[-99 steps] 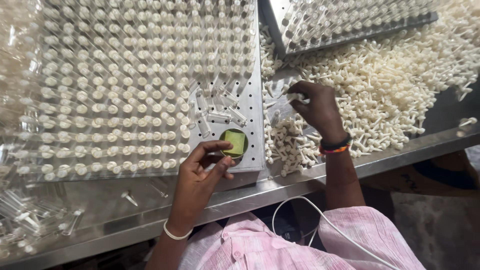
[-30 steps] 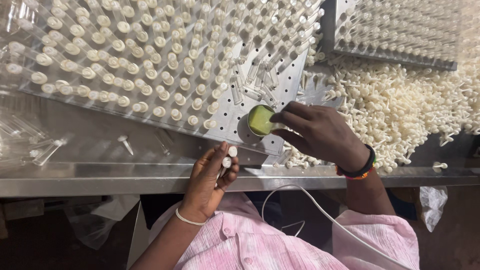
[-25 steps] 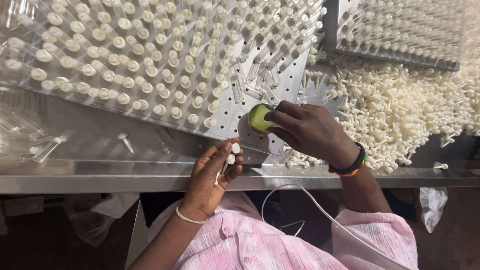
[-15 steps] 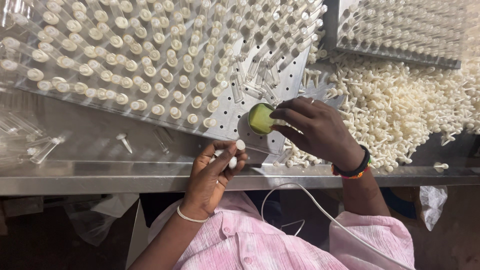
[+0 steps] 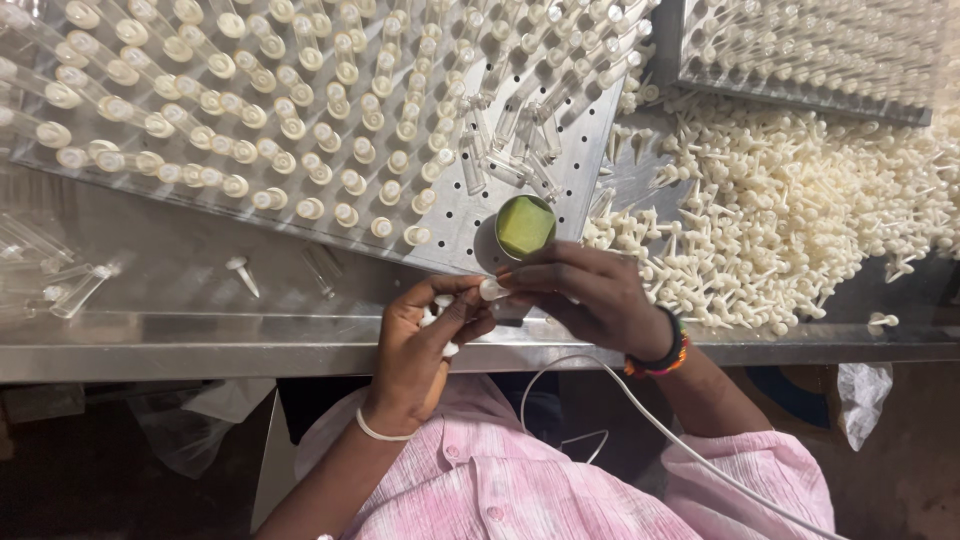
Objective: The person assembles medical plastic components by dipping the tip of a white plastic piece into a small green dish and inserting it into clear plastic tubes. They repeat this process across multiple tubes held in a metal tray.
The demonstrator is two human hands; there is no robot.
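My left hand (image 5: 425, 340) and my right hand (image 5: 585, 295) meet at the table's front edge, fingertips together around a small white plastic plug (image 5: 492, 290). The left hand also holds a couple of other white plugs against its palm. Just above the hands sits a small round tin with green paste (image 5: 525, 226), on the corner of a perforated metal rack (image 5: 450, 215). The rack carries several rows of clear tubes with white caps (image 5: 300, 130). A few loose clear tubes (image 5: 505, 140) lie on the rack near the tin.
A big heap of loose white plugs (image 5: 790, 220) lies to the right on the steel table (image 5: 200, 340). A second filled rack (image 5: 810, 50) stands at top right. Stray tubes (image 5: 60, 285) and a plug (image 5: 242, 275) lie at left. A white cable (image 5: 640, 410) crosses my lap.
My right hand has left the green tin and come down to meet the left hand. Both hands' fingertips have closed together on a white plug near the table edge.
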